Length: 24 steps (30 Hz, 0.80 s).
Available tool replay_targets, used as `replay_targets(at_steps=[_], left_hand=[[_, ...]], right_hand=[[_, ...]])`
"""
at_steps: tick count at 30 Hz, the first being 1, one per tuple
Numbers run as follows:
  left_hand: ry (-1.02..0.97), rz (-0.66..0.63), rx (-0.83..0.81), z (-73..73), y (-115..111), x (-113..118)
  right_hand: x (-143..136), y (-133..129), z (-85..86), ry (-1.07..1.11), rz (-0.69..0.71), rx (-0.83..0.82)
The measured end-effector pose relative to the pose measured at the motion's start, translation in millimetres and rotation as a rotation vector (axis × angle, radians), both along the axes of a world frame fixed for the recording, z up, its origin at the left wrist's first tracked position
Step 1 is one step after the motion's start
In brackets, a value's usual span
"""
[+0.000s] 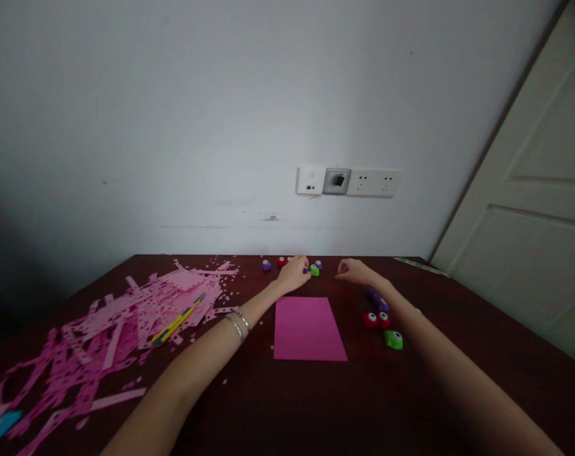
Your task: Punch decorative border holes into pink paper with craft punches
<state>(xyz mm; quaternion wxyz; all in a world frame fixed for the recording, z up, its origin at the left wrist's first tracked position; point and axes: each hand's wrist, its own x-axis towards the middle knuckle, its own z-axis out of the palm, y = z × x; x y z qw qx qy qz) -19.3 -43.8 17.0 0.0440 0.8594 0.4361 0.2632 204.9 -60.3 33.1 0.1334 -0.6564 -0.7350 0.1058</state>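
Observation:
My left hand [293,272], with bracelets on its wrist, reaches to the back of the table. Its fingers are closed around a small purple craft punch [306,270], mostly hidden by them. Close by its fingertips are a green craft punch with an eye [315,271] and another purple one [318,264]. My right hand [356,271] is to the right with its fingers curled together; whatever they may hold is hidden. A pink sheet of paper [309,329] lies flat in front of both hands.
Left on the dark table [249,405] lie a heap of pink punched paper scraps [121,323] and a yellow utility knife [178,320]. Red craft punches [375,320], a green one [393,339] and a purple one [377,300] sit by my right forearm. Behind is a wall with sockets [370,183].

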Motion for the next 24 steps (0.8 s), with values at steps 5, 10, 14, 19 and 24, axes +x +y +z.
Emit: replay_targets(at_steps=[5, 10, 14, 19, 24], left_hand=[[0.095, -0.472, -0.247, 6.8, -34, 63], [0.274, -0.589, -0.271, 4.4, -64, 107], [0.226, -0.61, -0.273, 1.1, -63, 104], [-0.287, -0.513, -0.715, 0.7, -38, 61], [-0.95, -0.442, -1.125, -3.7, -7, 12]], right_hand=[[47, -36, 17.2, -0.044, -0.138, -0.19], [58, -55, 2.6, -0.01, -0.245, -0.247], [57, -54, -5.0, -0.078, -0.191, -0.116], [46, -60, 9.4, 0.501, -0.137, -0.138], [28, -70, 19.5, 1.101, 0.054, -0.273]])
